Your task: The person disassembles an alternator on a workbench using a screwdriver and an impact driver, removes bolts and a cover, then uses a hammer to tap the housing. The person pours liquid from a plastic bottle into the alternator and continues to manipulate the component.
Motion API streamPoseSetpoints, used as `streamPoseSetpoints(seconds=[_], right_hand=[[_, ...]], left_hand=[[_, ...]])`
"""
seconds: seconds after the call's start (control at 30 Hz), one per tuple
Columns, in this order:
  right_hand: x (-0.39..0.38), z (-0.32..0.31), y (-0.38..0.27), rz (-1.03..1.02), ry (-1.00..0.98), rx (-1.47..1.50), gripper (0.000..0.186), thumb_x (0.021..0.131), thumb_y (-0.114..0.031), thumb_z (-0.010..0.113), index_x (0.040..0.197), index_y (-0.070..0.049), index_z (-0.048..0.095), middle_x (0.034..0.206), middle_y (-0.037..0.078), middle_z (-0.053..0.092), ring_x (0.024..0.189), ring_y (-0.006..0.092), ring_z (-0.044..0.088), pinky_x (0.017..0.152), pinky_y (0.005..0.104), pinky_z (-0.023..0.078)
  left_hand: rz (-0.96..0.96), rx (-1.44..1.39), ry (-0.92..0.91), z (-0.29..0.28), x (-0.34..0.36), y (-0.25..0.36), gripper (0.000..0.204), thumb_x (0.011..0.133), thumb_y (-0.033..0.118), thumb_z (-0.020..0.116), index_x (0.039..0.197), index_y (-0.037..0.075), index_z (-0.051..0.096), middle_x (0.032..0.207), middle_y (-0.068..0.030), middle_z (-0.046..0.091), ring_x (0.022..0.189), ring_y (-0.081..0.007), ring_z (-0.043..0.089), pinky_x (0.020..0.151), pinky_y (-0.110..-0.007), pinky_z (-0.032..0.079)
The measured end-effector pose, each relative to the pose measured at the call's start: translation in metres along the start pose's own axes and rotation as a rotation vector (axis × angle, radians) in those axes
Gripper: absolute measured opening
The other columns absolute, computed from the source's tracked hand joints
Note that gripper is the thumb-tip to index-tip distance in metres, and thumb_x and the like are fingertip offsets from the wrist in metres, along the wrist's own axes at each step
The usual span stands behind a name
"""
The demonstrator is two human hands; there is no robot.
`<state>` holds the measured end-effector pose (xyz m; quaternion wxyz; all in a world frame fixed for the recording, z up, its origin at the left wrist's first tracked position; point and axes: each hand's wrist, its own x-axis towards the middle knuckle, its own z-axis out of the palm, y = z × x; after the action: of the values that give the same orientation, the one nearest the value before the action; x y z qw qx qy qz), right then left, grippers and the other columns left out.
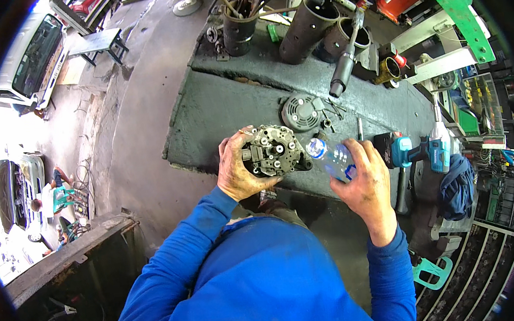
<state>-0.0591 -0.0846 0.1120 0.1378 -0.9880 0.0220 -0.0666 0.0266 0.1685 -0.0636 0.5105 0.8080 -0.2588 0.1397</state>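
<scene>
My left hand [235,165] grips an alternator [275,149] from its left side, with the metal end and its central shaft facing up. It is held at the near edge of the dark workbench. To the right, my right hand [365,180] is wrapped round a clear plastic bottle [332,157] with blue marks. The bottle is tilted, its top end pointing at the alternator and close to its right side. Just beyond the alternator, a round slotted cover [302,112] lies on the bench, with a small nut-like ring [326,123] and thin loose pieces beside it.
A teal cordless impact wrench [426,151] lies at the bench's right, near a dark blue cloth [457,187]. Metal cylinders [309,33] and a can of tools [240,33] stand at the back. A long socket tool [345,65] leans there. Vehicles and a person are off to the left.
</scene>
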Motion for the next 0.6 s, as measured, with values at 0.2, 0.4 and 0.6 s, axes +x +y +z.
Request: streamPoseSetpoints(seconds=[0.2, 0.4, 0.6], right_hand=[[0.012, 0.003, -0.012, -0.105, -0.068, -0.069, 0.065, 0.066, -0.011, 0.086, 0.129, -0.006, 0.067, 0.113, 0.015, 0.068, 0.103, 0.0384, 0.069, 0.090, 0.0478, 0.057], [0.024, 0.004, -0.030, -0.163, -0.115, -0.124, 0.066, 0.066, -0.012, 0.087, 0.129, -0.008, 0.067, 0.114, 0.015, 0.068, 0.104, 0.0383, 0.069, 0.092, 0.0479, 0.058], [0.034, 0.003, -0.042, -0.273, -0.088, -0.173, 0.066, 0.065, -0.016, 0.090, 0.127, -0.010, 0.069, 0.110, 0.012, 0.068, 0.096, 0.0355, 0.068, 0.086, 0.0464, 0.057]], left_hand=[[-0.025, -0.096, -0.005, -0.011, -0.013, -0.011, 0.128, 0.047, 0.028, 0.110, 0.153, 0.008, 0.043, 0.151, -0.0191, 0.059, 0.143, -0.0391, 0.055, 0.120, -0.050, 0.047], [-0.029, -0.044, -0.036, -0.021, -0.011, -0.017, 0.121, 0.047, 0.041, 0.107, 0.150, 0.012, 0.049, 0.152, -0.0127, 0.059, 0.149, -0.0406, 0.047, 0.125, -0.057, 0.036], [-0.070, -0.065, -0.097, -0.031, -0.007, -0.016, 0.112, 0.053, 0.039, 0.104, 0.148, 0.010, 0.052, 0.149, -0.0172, 0.059, 0.149, -0.0426, 0.048, 0.127, -0.059, 0.032]])
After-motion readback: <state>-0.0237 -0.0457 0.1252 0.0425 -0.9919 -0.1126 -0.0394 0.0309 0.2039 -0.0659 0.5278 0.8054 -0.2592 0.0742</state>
